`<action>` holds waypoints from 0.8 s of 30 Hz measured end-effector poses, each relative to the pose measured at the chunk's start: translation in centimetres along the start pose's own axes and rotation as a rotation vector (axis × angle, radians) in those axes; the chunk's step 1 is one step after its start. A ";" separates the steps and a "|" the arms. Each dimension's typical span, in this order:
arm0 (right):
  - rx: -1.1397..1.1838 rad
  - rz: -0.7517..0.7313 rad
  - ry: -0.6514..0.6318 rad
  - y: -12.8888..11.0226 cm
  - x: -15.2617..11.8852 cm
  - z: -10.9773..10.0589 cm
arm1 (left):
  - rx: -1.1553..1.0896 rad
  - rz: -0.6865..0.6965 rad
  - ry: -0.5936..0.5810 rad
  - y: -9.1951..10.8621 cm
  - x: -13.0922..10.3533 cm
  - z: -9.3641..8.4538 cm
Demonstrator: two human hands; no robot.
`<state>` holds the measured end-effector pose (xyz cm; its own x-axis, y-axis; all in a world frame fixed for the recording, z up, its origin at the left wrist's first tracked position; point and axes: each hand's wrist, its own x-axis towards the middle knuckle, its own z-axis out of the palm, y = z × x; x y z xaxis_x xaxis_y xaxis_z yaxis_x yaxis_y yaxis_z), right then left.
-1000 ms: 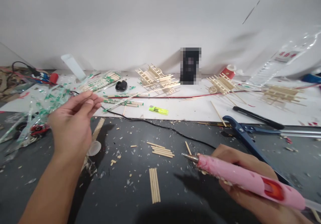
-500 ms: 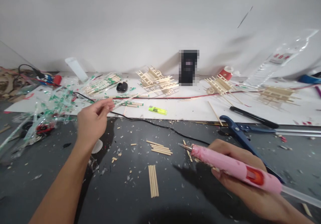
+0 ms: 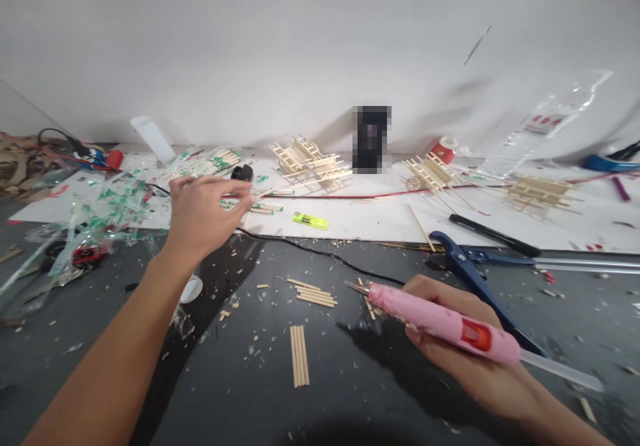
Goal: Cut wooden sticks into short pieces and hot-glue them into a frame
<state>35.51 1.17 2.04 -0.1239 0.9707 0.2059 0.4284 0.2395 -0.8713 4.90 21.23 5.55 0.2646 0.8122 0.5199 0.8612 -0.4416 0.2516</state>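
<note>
My right hand is wrapped around the pink glue gun, its metal tip pointing left just above the dark worktop, near a loose pile of short wooden sticks. My left hand reaches out over the white board, fingers spread and curled above the wrapped chopsticks; I cannot tell whether they touch. Four sticks lie side by side in front of me.

Glossy pink plastic glue gun
</note>
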 end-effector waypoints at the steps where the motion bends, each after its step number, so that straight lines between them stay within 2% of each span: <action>1: 0.008 0.005 0.000 0.0 0.0 0.0 | -0.027 0.031 -0.042 1.0 1.0 0.2; 2: 0.012 0.015 -0.002 -0.1 0.0 -0.1 | -0.087 0.079 -0.133 2.0 1.9 0.7; 5: 0.015 0.050 -0.003 -0.2 0.2 -0.2 | -0.187 0.364 -0.553 3.9 4.0 3.5; 6: 0.014 0.059 -0.001 -0.2 0.2 -0.2 | -0.185 0.393 -0.613 4.3 4.3 4.6; 9: 0.020 0.070 0.006 -0.1 0.4 -0.3 | -0.171 0.404 -0.690 4.5 4.5 7.4; 11: 0.025 0.077 -0.004 0.0 0.3 -0.3 | -0.179 0.388 -0.685 4.6 4.2 7.9; 13: 0.026 0.080 -0.007 0.2 0.2 -0.3 | -0.195 0.350 -0.620 4.7 3.8 7.1; 18: 0.036 0.062 0.001 0.3 -0.1 -0.3 | -0.255 0.144 -0.309 5.6 1.5 2.3; 19: 0.038 0.063 0.004 0.3 -0.1 -0.2 | -0.386 0.028 -0.228 5.8 0.7 1.5; 20: 0.040 0.062 0.009 0.3 -0.1 -0.2 | -0.545 -0.080 -0.195 6.0 -0.2 0.9; 22: 0.039 0.059 0.020 0.2 0.0 -0.3 | -0.788 -0.253 -0.255 6.2 -2.1 0.3; 24: 0.026 0.048 0.030 0.0 0.0 -0.3 | -0.923 -0.319 -0.352 6.1 -3.8 0.3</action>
<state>35.84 1.20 2.16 -0.0766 0.9813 0.1766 0.4096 0.1924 -0.8917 9.31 15.57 4.91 0.3219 0.9426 0.0891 0.2857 -0.1865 0.9400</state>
